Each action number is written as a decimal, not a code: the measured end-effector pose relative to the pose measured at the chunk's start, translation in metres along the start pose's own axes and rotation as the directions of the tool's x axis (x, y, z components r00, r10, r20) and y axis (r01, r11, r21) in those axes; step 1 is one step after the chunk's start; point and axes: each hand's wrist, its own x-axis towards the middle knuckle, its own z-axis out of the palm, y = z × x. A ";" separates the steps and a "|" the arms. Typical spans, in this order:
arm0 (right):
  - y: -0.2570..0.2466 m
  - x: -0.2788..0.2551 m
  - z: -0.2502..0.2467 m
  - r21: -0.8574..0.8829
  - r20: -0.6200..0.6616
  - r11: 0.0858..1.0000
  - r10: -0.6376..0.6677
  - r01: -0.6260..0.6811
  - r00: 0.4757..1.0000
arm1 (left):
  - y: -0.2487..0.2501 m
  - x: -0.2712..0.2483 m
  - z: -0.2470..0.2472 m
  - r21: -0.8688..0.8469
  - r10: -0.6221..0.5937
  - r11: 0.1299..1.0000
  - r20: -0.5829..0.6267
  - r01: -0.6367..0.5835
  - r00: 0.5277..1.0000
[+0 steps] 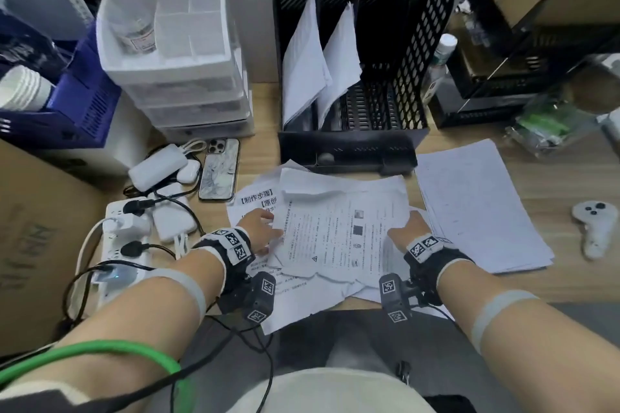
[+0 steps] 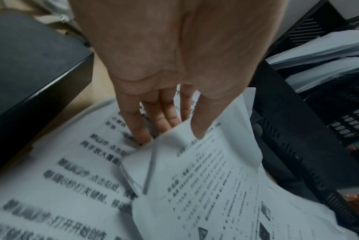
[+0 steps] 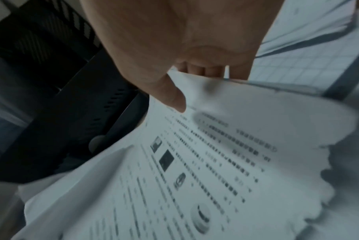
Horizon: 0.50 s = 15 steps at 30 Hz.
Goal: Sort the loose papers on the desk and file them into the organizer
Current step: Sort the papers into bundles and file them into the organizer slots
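A crumpled printed sheet (image 1: 335,231) tops the loose pile at the front middle of the desk. My left hand (image 1: 261,228) pinches its left edge; in the left wrist view the thumb (image 2: 201,126) lies on the sheet (image 2: 215,186) with the fingers (image 2: 137,129) beneath. My right hand (image 1: 412,228) pinches the right edge, thumb (image 3: 174,99) on top of the sheet (image 3: 215,162). A sheet with a bold heading (image 1: 255,201) lies underneath. Behind stands the black organizer (image 1: 426,43), with two papers (image 1: 303,64) (image 1: 340,57) leaning in its left slots.
A flat stack of papers (image 1: 476,208) lies to the right, with a white controller (image 1: 592,228) beyond it. To the left are a phone (image 1: 219,169), power banks (image 1: 157,169), a cabled power strip (image 1: 120,245) and a cardboard box (image 1: 40,245). White drawers (image 1: 174,54) stand back left.
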 end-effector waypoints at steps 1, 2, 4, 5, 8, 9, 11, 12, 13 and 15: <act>0.003 -0.004 0.000 0.009 -0.026 0.998 -0.058 0.059 0.998 | -0.003 -0.002 0.000 0.026 0.050 0.998 0.005 -0.050 0.999; 0.005 -0.009 -0.002 0.034 -0.047 0.994 -0.104 0.105 0.994 | -0.006 -0.005 0.001 0.046 0.098 0.994 0.014 -0.098 0.995; 0.006 -0.017 -0.006 0.047 -0.059 0.984 -0.170 0.173 0.984 | -0.008 -0.010 -0.001 0.051 0.164 0.985 0.034 -0.166 0.986; 0.006 -0.022 -0.009 0.031 -0.062 0.982 -0.186 0.189 0.980 | -0.007 -0.014 -0.002 0.030 0.192 0.981 0.038 -0.193 0.981; 0.009 -0.032 -0.017 0.029 -0.093 0.984 -0.173 0.177 0.980 | 0.000 -0.024 -0.008 0.019 0.269 0.963 -0.012 -0.269 0.963; 0.011 -0.034 -0.020 0.040 -0.099 0.988 -0.148 0.152 0.984 | 0.003 -0.028 -0.013 0.039 0.296 0.955 -0.027 -0.295 0.955; 0.010 -0.041 -0.028 0.047 -0.148 0.988 -0.141 0.150 0.979 | 0.013 -0.037 -0.025 0.103 0.374 0.923 -0.031 -0.370 0.927; 0.006 -0.045 -0.033 0.050 -0.173 0.986 -0.149 0.160 0.974 | 0.019 -0.040 -0.030 0.139 0.420 0.900 -0.027 -0.412 0.907; 0.003 -0.047 -0.038 0.052 -0.214 0.984 -0.157 0.171 0.964 | 0.025 -0.043 -0.036 0.169 0.458 0.878 -0.024 -0.448 0.889; -0.011 -0.057 -0.050 0.018 -0.288 0.963 -0.254 0.270 0.923 | 0.042 -0.054 -0.045 0.247 0.536 0.818 -0.001 -0.519 0.844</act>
